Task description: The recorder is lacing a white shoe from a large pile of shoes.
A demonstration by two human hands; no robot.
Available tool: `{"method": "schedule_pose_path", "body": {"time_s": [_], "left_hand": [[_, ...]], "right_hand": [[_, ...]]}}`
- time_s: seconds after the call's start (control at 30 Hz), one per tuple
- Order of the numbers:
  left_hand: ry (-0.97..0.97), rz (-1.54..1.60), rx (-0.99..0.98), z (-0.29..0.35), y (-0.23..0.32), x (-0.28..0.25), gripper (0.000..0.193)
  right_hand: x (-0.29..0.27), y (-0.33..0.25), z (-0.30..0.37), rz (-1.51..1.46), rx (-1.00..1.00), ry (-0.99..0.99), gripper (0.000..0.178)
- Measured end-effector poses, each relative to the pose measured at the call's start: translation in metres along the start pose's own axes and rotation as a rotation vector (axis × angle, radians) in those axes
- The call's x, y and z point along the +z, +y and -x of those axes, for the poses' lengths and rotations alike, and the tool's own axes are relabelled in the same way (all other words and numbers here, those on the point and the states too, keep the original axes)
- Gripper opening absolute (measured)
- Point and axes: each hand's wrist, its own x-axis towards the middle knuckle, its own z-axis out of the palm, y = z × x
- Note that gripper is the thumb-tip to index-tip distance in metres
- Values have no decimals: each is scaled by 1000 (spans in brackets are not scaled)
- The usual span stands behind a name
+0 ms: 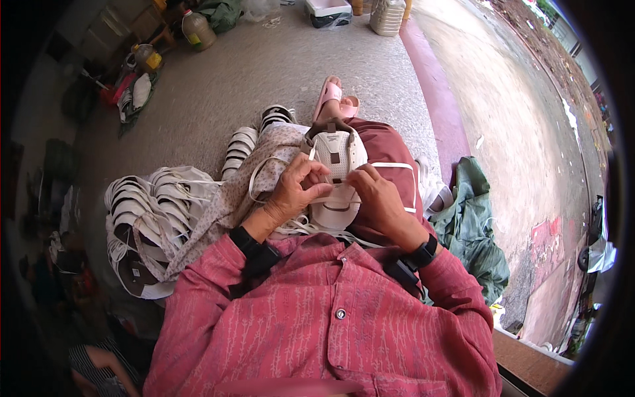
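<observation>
A white and beige shoe (338,149) with a perforated tongue and a brown lining lies on my lap, its toe toward me. My left hand (297,185) is at the left side of its eyelets, thumb and fingers pinched on a white shoelace (254,173) that loops out to the left. On the opposite side my right hand (380,198) is closed in a pinch at the lower eyelets. From it another length of white lace (415,182) loops over my right thigh. The fingertips partly hide where the laces meet the shoe.
Stacked white shoe uppers (149,218) lie at my left, with another stack (239,151) further off. A green sheet (469,225) is bunched at my right. Jugs (197,30) and a white basin (329,12) stand far off. Another person's arm (109,364) shows at lower left.
</observation>
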Motion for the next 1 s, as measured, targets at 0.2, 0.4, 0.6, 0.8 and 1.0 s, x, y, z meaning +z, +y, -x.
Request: {"method": "schedule_pose_path", "body": {"time_s": [0.2, 0.4, 0.6, 0.8, 1.0], "left_hand": [[2, 40, -18, 1, 3, 0, 23], [14, 11, 18, 3, -2, 2, 22], [45, -182, 134, -1, 1, 7, 12], [472, -464, -15, 33, -28, -77, 8], [1093, 232, -422, 108, -56, -187, 18]], "right_hand": [[10, 1, -4, 80, 2, 25, 20], [0, -8, -10, 124, -27, -40, 23], [-11, -16, -19, 175, 0, -132, 20], [-13, 1, -12, 208, 125, -99, 22], [-32, 10, 3, 245, -27, -62, 12]]}}
